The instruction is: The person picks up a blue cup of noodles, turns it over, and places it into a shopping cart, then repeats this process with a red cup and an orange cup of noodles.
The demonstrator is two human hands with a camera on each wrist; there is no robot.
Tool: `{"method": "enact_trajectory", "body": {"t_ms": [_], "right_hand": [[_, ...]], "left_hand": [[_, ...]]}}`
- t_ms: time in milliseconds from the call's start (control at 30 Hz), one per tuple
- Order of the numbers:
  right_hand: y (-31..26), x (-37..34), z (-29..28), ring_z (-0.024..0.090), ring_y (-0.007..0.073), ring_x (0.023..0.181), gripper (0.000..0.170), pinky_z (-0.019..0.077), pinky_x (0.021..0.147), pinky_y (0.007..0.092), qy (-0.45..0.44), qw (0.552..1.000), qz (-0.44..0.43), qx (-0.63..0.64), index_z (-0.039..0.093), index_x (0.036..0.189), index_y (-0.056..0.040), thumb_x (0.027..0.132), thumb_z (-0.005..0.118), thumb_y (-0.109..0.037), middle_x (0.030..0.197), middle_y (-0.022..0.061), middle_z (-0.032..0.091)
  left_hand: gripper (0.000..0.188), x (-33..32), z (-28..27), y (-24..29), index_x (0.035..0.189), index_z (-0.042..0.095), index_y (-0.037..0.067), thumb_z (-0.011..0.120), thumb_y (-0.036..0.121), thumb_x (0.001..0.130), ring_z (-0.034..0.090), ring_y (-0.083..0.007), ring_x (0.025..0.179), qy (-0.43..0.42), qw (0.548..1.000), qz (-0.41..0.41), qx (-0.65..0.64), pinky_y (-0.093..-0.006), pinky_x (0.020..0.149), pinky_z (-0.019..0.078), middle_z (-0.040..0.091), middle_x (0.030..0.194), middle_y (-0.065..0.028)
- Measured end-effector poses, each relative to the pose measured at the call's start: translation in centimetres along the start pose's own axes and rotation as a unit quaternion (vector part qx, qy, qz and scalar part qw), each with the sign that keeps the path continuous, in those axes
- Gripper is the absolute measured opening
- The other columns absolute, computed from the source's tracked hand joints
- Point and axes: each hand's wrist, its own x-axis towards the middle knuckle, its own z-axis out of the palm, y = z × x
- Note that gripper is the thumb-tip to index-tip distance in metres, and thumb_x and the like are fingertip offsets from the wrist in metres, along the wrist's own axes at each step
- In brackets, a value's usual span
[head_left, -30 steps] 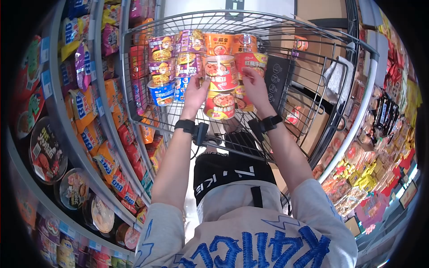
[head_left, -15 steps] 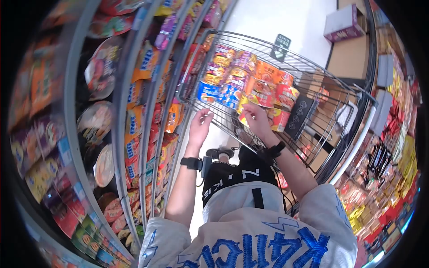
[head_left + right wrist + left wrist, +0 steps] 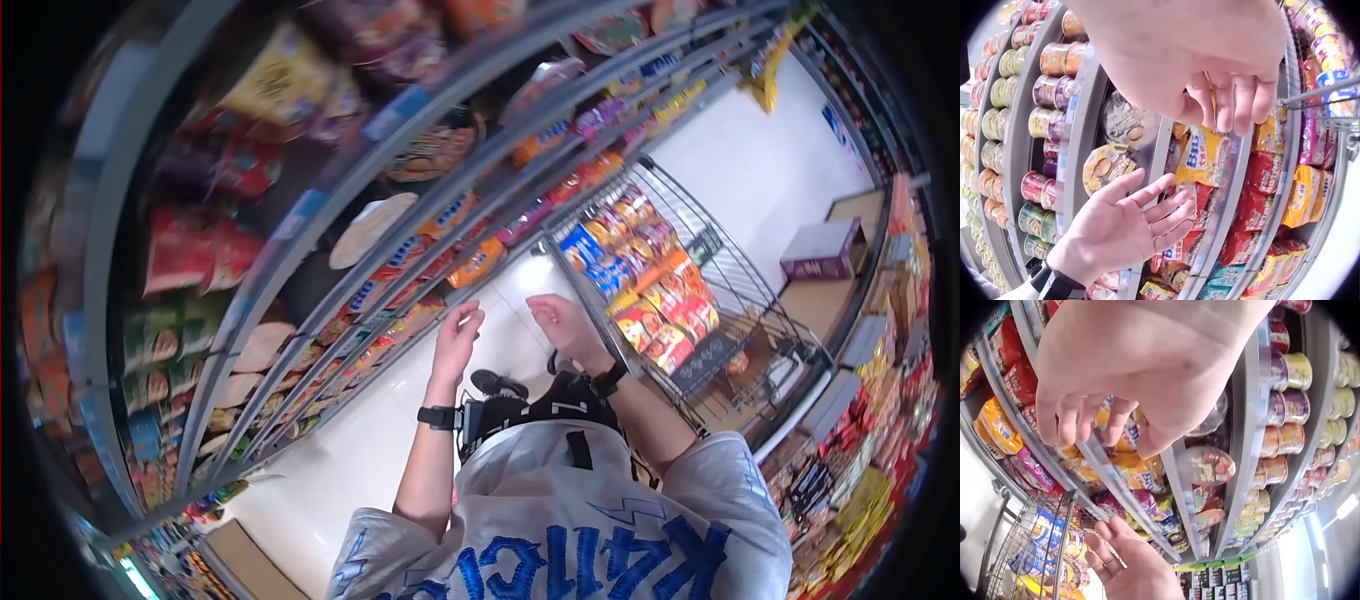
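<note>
Both hands are empty, held apart in front of the body with loosely bent fingers. My left hand [image 3: 457, 338] is nearest the shelf side; in the left wrist view it hangs large at the top. My right hand [image 3: 568, 328] is beside the cart's near side, and the left wrist view has it palm up at the bottom. To the right stands a wire shopping cart [image 3: 735, 226]. Inside it are rows of instant noodle cups: blue cups [image 3: 607, 277], purple ones behind, and red cups [image 3: 690, 310] nearer the handle.
Tall shelves run along the left, carrying orange noodle bags [image 3: 1202, 156], noodle bowls [image 3: 1108, 167] and cup noodles [image 3: 1288, 407]. Pale floor [image 3: 350, 440] lies between the shelves and the legs. At right, a purple box [image 3: 822, 250] sits on a low display beyond the cart.
Both hands have drawn back from the noodle cups in the cart and come out over the floor. The view has swung toward the left shelves, so the cart now appears farther right.
</note>
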Motion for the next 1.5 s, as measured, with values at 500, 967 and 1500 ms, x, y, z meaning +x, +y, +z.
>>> {"method": "enact_trajectory", "body": {"t_ms": [500, 967, 1500], "right_hand": [[-13.1, -0.4, 24.6, 0.064, 0.0100, 0.090, 0.024, 0.0497, 0.081, 0.0240, -0.221, 0.974, -0.028, 0.029, 0.065, 0.117, -0.0001, 0.095, 0.062, -0.009, 0.103, 0.0050, 0.071], [-42.1, 1.0, 40.2, 0.064, 0.0131, 0.096, 0.027, 0.0497, 0.088, 0.0281, -0.221, 0.877, -0.425, 0.024, 0.065, 0.118, -0.0003, 0.092, 0.064, -0.008, 0.108, 0.0072, 0.069], [-56.3, 2.3, 45.6, 0.065, 0.0115, 0.080, 0.077, 0.0526, 0.066, 0.0235, -0.227, 0.874, -0.428, 0.044, 0.026, 0.149, 0.0062, 0.089, 0.070, -0.015, 0.112, 0.0134, 0.063]], "left_hand": [[0.035, -13.7, -22.6, 3.3, 0.126, 0.058, 0.003, 0.064, 0.022, 0.097, 0.061, -0.0144, 0.107, 0.126, 0.968, 0.148, -0.160, -0.0277, 0.091, 0.0485, 0.065, 0.116, -0.0068], [0.031, -29.7, -38.1, 18.5, 0.123, 0.059, 0.001, 0.065, 0.010, 0.094, 0.060, -0.0139, 0.109, 0.226, 0.832, 0.499, -0.084, -0.0293, 0.096, 0.0473, 0.064, 0.119, -0.0076], [0.048, -31.9, -46.5, 33.2, 0.130, 0.053, -0.004, 0.068, 0.021, 0.092, 0.062, -0.0166, 0.107, 0.311, 0.722, 0.618, 0.006, -0.0300, 0.090, 0.0506, 0.066, 0.115, -0.0130]]}}
